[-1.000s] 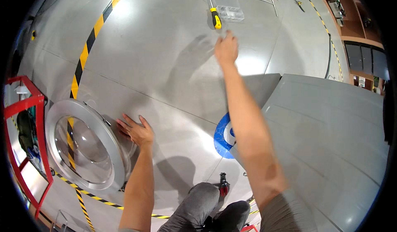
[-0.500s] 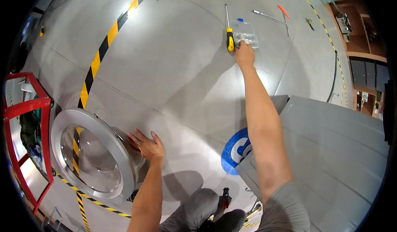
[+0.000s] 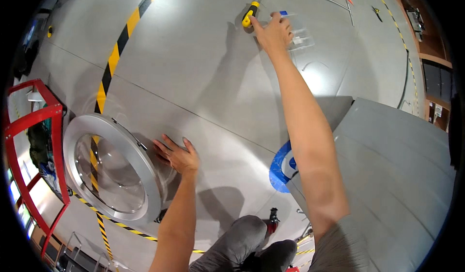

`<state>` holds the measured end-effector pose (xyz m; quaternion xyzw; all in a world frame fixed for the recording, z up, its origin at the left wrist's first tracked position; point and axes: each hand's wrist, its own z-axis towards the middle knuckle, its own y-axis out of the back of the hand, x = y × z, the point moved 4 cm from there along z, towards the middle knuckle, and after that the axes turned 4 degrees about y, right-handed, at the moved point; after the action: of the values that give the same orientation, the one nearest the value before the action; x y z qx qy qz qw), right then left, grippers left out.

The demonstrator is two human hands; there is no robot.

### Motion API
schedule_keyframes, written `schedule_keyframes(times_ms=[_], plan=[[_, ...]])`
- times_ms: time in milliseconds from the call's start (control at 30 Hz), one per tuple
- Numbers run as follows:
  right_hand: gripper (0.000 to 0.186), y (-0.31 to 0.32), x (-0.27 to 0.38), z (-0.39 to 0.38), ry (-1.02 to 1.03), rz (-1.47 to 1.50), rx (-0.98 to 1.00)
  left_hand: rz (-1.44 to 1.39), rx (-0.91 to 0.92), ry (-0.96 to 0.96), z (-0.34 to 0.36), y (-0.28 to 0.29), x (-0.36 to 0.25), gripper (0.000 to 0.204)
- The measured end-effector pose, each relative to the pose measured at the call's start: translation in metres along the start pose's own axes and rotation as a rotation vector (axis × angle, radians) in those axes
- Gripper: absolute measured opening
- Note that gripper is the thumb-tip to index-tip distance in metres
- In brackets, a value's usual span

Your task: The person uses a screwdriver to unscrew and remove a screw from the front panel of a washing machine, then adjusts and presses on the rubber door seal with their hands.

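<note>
Grey floor (image 3: 184,44), right fingers (image 3: 277,20) spread at clear case (image 3: 302,37), near screwdriver (image 3: 251,13).

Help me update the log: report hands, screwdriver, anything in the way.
Right hand open beside screwdriver, contact unclear. Left hand open near round grey frame. Right hand hides part of clear box.

Note for you: no wording or numbers can be read anywhere in frame. Right of centre, you have a round blue-and-white floor marking (image 3: 277,168), partly hidden by your right forearm (image 3: 306,126), its symbol too covered to make out. Upper left to lower left, yellow-and-black striped warning tape (image 3: 112,61) marks the floor.
</note>
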<state>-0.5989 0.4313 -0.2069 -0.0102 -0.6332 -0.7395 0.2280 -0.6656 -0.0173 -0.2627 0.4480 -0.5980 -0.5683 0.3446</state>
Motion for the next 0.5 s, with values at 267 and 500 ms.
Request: schedule_keyframes(times_ms=[267, 500], plan=[[0.065, -0.042, 0.049, 0.023, -0.151, 0.013, 0.277, -0.007, 0.047, 0.023, -0.002, 0.002, -0.004, 0.081], [0.035, -0.014, 0.028, -0.043, -0.558, 1.449, 0.826, -0.025, 0.011, 0.01, 0.001, 0.003, 0.0, 0.081]])
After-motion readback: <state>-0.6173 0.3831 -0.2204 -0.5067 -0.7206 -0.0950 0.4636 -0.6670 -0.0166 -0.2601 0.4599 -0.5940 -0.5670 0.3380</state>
